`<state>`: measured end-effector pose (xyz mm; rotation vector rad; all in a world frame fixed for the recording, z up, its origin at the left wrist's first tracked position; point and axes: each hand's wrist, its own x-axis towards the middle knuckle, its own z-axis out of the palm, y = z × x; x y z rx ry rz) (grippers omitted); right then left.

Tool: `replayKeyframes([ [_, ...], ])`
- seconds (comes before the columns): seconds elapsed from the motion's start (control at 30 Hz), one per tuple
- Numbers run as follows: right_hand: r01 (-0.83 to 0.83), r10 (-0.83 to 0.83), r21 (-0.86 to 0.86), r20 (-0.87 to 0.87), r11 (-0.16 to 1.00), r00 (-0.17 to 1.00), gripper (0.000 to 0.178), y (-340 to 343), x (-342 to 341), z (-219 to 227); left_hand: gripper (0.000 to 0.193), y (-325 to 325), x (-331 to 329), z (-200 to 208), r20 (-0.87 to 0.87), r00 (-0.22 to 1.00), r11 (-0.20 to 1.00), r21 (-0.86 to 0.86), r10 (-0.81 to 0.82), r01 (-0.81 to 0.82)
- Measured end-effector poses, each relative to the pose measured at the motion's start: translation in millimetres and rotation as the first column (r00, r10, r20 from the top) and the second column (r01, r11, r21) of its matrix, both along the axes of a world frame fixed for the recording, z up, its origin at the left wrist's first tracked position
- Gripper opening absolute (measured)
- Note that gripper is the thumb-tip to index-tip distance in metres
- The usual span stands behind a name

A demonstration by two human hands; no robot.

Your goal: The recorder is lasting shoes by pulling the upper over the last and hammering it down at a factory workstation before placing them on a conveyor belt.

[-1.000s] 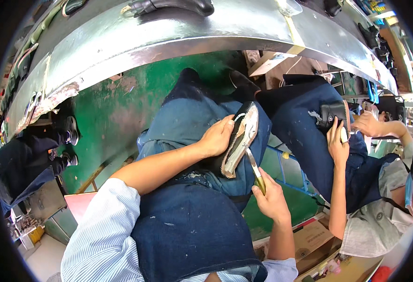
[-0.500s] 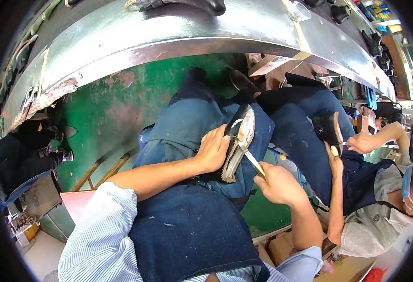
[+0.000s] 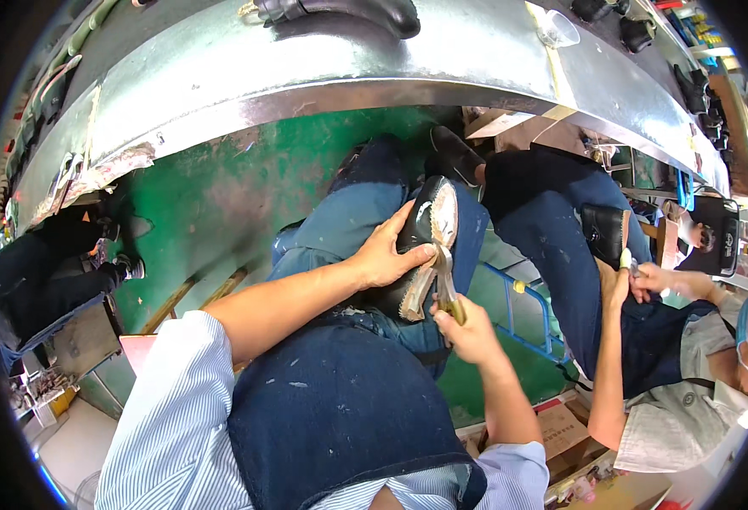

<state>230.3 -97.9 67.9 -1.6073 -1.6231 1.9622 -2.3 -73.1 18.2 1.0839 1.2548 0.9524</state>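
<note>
A black shoe point(image 3: 422, 219) lies bottom up across my lap, its pale, rough underside and jagged edge showing. My left hand point(image 3: 388, 255) is closed on its side, thumb pressed over the edge near the middle. From the right, my right hand point(image 3: 469, 330) grips a metal hand tool point(image 3: 446, 276) by its yellowish handle. The tool's metal end touches the underside at the waist of the shoe. Whether that end is a blade or jaws is hard to make out.
Beyond my knees runs a metal workbench point(image 3: 323, 68) with a black boot point(image 3: 374, 15) on it. At my right a co-worker point(image 3: 671, 374) holds another black shoe point(image 3: 605, 231). A blue metal frame point(image 3: 531, 314) stands between us. Another person's legs point(image 3: 59, 263) are at far left.
The tool has swung more upright, and my right hand has come left, closer to the shoe. My left thumb lies further over the underside. The view has shifted slightly.
</note>
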Motion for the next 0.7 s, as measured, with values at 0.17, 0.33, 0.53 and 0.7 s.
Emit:
replayKeyframes([
  [0.17,-0.562,0.316,0.465,0.505,0.684,0.803,0.04,42.1,3.9,42.3,0.086,-2.3,3.7,-7.8,-0.141,0.99,0.997,-0.079,0.011,-0.023],
  [0.33,-0.775,0.284,0.545,0.725,0.321,0.627,0.053,73.5,4.8,46.4,0.086,-8.0,15.3,-4.9,-0.285,0.956,0.988,-0.109,0.072,-0.107],
  [0.53,-0.595,0.525,0.185,0.317,0.782,0.789,0.028,110.8,-16.4,55.4,0.079,-16.7,23.1,-8.1,-0.418,0.89,0.984,0.069,0.181,-0.167],
  [0.7,-0.297,0.245,0.264,0.21,0.918,0.946,0.023,63.2,-22.3,17.0,0.07,-11.8,17.4,-3.6,-0.465,0.883,0.997,0.056,0.067,-0.046],
])
